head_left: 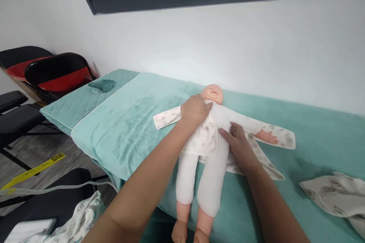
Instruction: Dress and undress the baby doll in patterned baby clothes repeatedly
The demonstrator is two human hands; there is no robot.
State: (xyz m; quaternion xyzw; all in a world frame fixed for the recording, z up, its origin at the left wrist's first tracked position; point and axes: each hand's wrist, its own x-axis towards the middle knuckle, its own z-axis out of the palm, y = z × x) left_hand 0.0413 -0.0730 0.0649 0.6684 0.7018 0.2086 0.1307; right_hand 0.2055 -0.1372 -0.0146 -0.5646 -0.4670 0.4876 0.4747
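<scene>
A baby doll with a white cloth body lies on its back, its head near the wall. A white printed baby shirt is partly on it: one front panel covers the chest on the left, while the other lies spread out at the right. The doll's hand rests on the right sleeve. At the shoulder and neckline, my left hand has its fingers curled over the shirt; its fingertips are partly hidden. My right hand touches the doll's side, thumb and fingers apart.
The doll lies on a green padded bed against a white wall. Another printed cloth lies at the right. Black and red chairs stand at the left. Below, a black seat holds printed cloth and a white object.
</scene>
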